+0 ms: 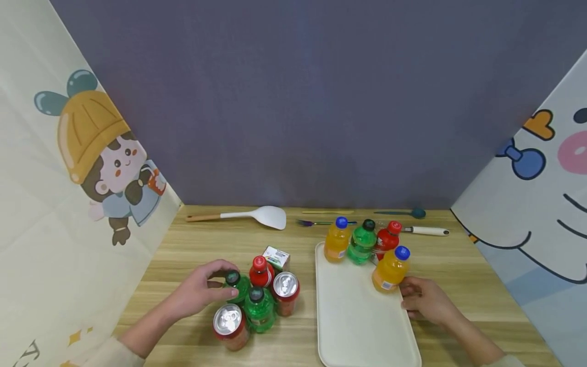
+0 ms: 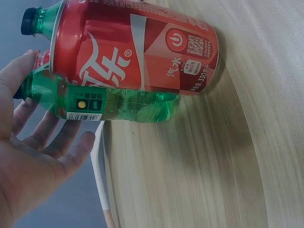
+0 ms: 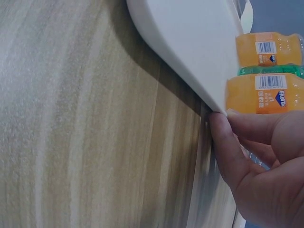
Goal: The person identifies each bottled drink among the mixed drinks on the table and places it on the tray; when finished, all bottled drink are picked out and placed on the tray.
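Closest to us is the white tray [image 1: 357, 316], lying flat on the wooden table [image 1: 192, 255]. Our right hand [image 1: 426, 300] rests at its right edge. In the right wrist view the thumb [image 3: 223, 142] presses against the tray's rim, and the fingers curl loosely just beside an orange bottle [image 1: 390, 270] with a blue cap. We cannot tell if they hold the bottle or only touch it.

That orange bottle stands on the tray's right side. At the far end of the tray stand three more little bottles in a row: another orange one [image 1: 337, 240], a green one [image 1: 362, 242] and a red one [image 1: 386, 239]. So we think four drinks are already on the tray.

On the left, off the tray, a bunch of drinks waits: two red cans [image 1: 229, 326], a green bottle near us [image 1: 259, 308], a red bottle [image 1: 261, 272], a small carton [image 1: 276, 257] and a green bottle with a black cap [image 1: 236, 285]. Our left hand [image 1: 202, 290] is wide open around that last bottle, fingers spread and thumb near the cap, but it is not squeezing it yet.

We guess the job is less than half done, because six drinks stand on the table and most of the tray is bare.

A white spatula [image 1: 257, 216] and some cutlery [image 1: 367, 221] lie at the back.
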Demonstrator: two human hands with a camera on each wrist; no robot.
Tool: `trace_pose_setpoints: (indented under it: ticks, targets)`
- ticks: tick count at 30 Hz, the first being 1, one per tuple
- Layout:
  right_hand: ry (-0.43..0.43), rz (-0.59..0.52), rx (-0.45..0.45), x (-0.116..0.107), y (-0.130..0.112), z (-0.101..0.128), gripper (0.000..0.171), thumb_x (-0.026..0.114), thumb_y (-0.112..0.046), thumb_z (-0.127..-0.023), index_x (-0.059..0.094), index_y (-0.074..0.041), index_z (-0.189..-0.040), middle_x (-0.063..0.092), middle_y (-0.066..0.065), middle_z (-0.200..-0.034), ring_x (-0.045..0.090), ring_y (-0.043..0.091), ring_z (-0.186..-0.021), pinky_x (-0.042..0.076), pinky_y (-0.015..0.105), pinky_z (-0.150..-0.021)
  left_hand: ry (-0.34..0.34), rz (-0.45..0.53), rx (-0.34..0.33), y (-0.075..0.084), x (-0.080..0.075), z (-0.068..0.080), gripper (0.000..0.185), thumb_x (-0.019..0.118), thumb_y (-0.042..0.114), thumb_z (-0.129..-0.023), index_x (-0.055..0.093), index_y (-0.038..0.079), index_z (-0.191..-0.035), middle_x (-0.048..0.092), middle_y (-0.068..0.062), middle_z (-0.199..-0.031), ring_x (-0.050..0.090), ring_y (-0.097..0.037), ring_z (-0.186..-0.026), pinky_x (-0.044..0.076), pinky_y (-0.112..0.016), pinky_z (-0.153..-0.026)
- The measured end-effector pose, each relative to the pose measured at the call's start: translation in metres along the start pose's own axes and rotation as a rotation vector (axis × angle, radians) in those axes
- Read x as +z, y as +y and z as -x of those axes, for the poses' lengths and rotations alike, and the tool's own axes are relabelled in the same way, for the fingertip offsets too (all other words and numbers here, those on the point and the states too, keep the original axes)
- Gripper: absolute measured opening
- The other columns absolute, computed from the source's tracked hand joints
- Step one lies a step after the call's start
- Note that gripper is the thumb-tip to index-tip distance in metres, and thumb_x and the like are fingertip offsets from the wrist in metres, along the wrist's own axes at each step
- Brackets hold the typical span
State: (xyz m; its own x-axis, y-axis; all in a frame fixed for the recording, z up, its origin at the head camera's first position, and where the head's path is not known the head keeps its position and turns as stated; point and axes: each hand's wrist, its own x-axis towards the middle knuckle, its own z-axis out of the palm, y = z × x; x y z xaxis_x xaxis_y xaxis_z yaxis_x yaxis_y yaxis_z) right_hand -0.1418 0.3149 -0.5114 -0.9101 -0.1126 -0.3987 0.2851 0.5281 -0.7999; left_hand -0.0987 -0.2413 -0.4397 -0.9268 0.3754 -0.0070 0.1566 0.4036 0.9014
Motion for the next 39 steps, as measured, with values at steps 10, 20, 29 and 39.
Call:
trace_pose_setpoints:
  ticks: [10, 20, 29, 39]
  targets:
    - [0.011, -0.004, 0.022, 0.0011, -0.0006, 0.0009, 0.069, 0.072, 0.006, -0.086, 0.042, 0.009, -0.148, 0.064, 0.021, -0.118, 0.067, 0.023, -0.087, 0.063, 0.039, -0.072, 0.030, -0.012, 0.007, 0.0002, 0.0030, -0.0030, 0.039, 0.083, 0.019, -0.086, 0.064, 0.004, -0.117, 0.065, -0.012, -0.115, 0.064, -0.032, -0.113, 0.059, -0.034, -0.092]
    - [0.011, -0.017, 0.022, 0.0021, 0.0005, 0.0017, 0.066, 0.071, 0.006, -0.088, 0.043, 0.008, -0.148, 0.064, 0.020, -0.119, 0.066, 0.022, -0.087, 0.063, 0.039, -0.071, 0.084, -0.045, 0.036, 0.0001, 0.0054, 0.0001, 0.039, 0.086, 0.022, -0.084, 0.067, 0.007, -0.115, 0.068, -0.010, -0.113, 0.066, -0.035, -0.113, 0.061, -0.031, -0.088]
    - [0.002, -0.029, -0.001, 0.0020, -0.0002, 0.0043, 0.065, 0.070, 0.007, -0.088, 0.043, 0.010, -0.147, 0.064, 0.018, -0.117, 0.065, 0.023, -0.087, 0.063, 0.039, -0.070, 0.115, -0.045, 0.057, -0.0005, 0.0049, 0.0032, 0.036, 0.086, 0.022, -0.084, 0.069, 0.010, -0.113, 0.069, -0.008, -0.112, 0.069, -0.029, -0.110, 0.061, -0.030, -0.086]
    - [0.004, -0.025, 0.007, 0.0009, 0.0019, 0.0018, 0.065, 0.070, 0.005, -0.088, 0.043, 0.009, -0.147, 0.064, 0.018, -0.119, 0.065, 0.022, -0.088, 0.063, 0.039, -0.072, 0.197, -0.134, 0.093, 0.0012, 0.0004, 0.0032, 0.032, 0.087, 0.023, -0.084, 0.071, 0.014, -0.110, 0.072, 0.002, -0.105, 0.071, -0.017, -0.102, 0.061, -0.031, -0.084]
